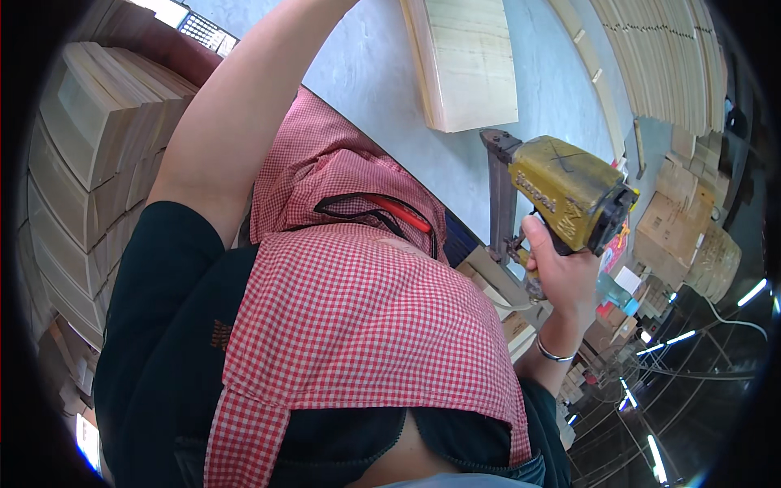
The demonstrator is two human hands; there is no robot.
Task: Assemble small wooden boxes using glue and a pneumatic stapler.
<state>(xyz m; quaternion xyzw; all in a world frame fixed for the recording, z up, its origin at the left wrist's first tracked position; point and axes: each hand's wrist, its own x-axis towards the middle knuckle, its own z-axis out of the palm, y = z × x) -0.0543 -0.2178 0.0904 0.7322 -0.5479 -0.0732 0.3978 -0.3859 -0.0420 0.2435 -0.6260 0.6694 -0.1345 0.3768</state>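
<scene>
Across the pale tabletop [366,89], a light wooden piece [476,69] is laid toward the far side; just beside its near right corner the nose of a yellow nail gun [561,191] is held, the handle clamped in the right grip [561,272], while the left grip is out of view, its state untellable. Fastening of the wood appears to be in hand, and squaring of the nose against it seems called for next.
</scene>
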